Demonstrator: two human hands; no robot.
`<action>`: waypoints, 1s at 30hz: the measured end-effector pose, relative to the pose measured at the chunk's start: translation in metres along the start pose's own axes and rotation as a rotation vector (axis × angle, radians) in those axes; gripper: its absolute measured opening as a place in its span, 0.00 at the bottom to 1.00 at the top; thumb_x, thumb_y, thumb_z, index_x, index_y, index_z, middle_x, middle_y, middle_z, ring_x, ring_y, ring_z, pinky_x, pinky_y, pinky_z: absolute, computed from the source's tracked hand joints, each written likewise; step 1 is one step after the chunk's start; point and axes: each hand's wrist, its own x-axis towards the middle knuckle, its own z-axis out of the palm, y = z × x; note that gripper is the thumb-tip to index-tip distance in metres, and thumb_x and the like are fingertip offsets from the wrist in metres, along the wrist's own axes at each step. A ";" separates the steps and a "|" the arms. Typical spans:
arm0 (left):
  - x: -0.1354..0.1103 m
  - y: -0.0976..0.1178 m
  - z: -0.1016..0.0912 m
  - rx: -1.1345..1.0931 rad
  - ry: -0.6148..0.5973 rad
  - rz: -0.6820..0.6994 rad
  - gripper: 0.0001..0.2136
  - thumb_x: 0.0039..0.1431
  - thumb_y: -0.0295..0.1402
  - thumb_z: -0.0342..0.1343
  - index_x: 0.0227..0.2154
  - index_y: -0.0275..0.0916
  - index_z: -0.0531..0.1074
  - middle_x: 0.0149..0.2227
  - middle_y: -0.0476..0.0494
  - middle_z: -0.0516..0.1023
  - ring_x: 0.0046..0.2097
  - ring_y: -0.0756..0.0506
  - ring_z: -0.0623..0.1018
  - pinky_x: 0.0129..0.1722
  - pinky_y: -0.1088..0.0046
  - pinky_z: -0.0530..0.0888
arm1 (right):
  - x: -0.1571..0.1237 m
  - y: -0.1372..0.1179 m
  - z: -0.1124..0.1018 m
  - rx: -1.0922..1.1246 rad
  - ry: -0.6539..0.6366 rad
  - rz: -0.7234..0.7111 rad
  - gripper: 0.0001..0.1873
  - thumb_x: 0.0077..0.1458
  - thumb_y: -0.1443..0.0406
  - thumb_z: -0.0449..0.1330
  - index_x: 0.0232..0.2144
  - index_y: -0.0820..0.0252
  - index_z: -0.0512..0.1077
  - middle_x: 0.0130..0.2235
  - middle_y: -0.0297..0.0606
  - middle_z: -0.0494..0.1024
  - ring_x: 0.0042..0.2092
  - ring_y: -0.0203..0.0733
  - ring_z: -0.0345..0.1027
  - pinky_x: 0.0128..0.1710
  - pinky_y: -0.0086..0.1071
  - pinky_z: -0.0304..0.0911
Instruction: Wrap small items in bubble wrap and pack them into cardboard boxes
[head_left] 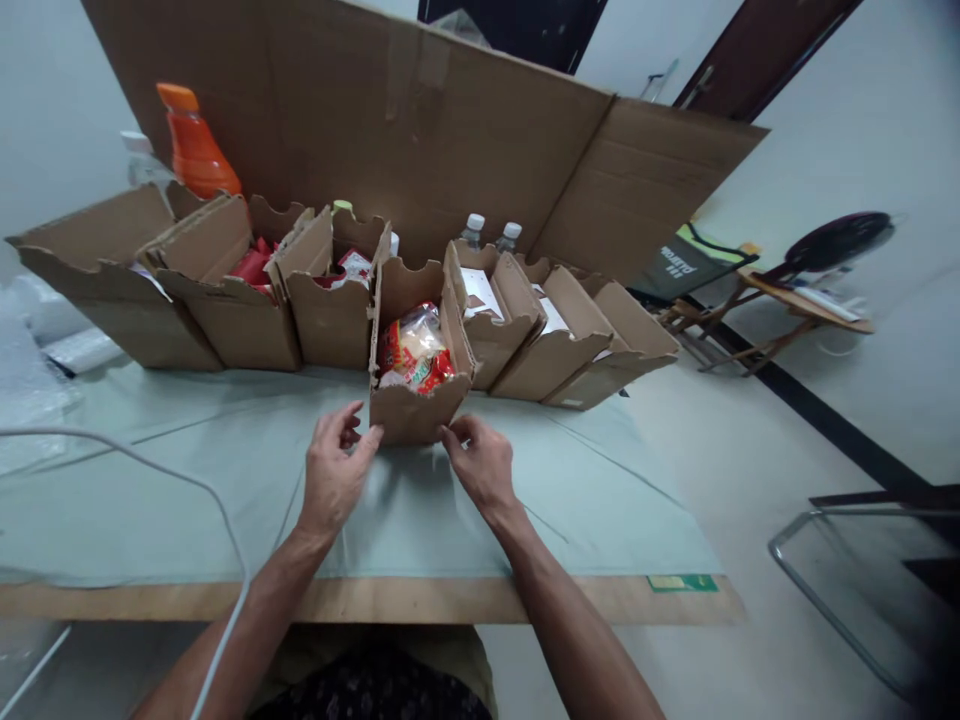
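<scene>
A narrow open-topped cardboard box (411, 416) stands on the pale green tablecloth, pulled forward of the row. Inside it lie red and yellow plastic-wrapped food packets (417, 350). My left hand (339, 468) is at its front left corner, the thumb tip touching the cardboard and the other fingers bent but apart. At the front right lower corner, my right hand (480, 462) has its thumb and fingers closed on the edge. The underside of the box is hidden.
Similar cardboard boxes (334, 318) flank it on both sides, some with red packets or white cartons. Behind them rises a tall cardboard panel (480, 130). An orange bottle (196, 150) stands at the back left. A grey cable (176, 475) crosses the left, near plastic wrap (34, 390).
</scene>
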 end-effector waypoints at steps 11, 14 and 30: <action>-0.006 -0.002 0.000 -0.368 -0.289 -0.093 0.44 0.56 0.39 0.63 0.72 0.44 0.47 0.70 0.30 0.61 0.71 0.36 0.62 0.69 0.47 0.58 | 0.026 -0.040 0.021 -0.020 -0.303 -0.262 0.33 0.61 0.67 0.60 0.66 0.64 0.61 0.64 0.51 0.70 0.63 0.52 0.66 0.62 0.44 0.62; -0.008 -0.003 -0.002 -0.348 -0.281 -0.124 0.42 0.56 0.38 0.63 0.71 0.46 0.50 0.72 0.32 0.57 0.73 0.34 0.58 0.71 0.45 0.55 | 0.050 -0.040 0.034 -0.040 -0.318 -0.226 0.39 0.60 0.67 0.61 0.70 0.68 0.55 0.69 0.56 0.63 0.68 0.54 0.60 0.66 0.46 0.59; -0.003 0.007 0.002 -0.500 0.140 -0.386 0.28 0.51 0.34 0.64 0.56 0.42 0.66 0.63 0.34 0.70 0.66 0.36 0.70 0.68 0.51 0.63 | 0.122 -0.134 0.005 0.106 -0.105 -0.433 0.32 0.65 0.68 0.50 0.70 0.59 0.54 0.42 0.40 0.83 0.41 0.45 0.77 0.49 0.43 0.72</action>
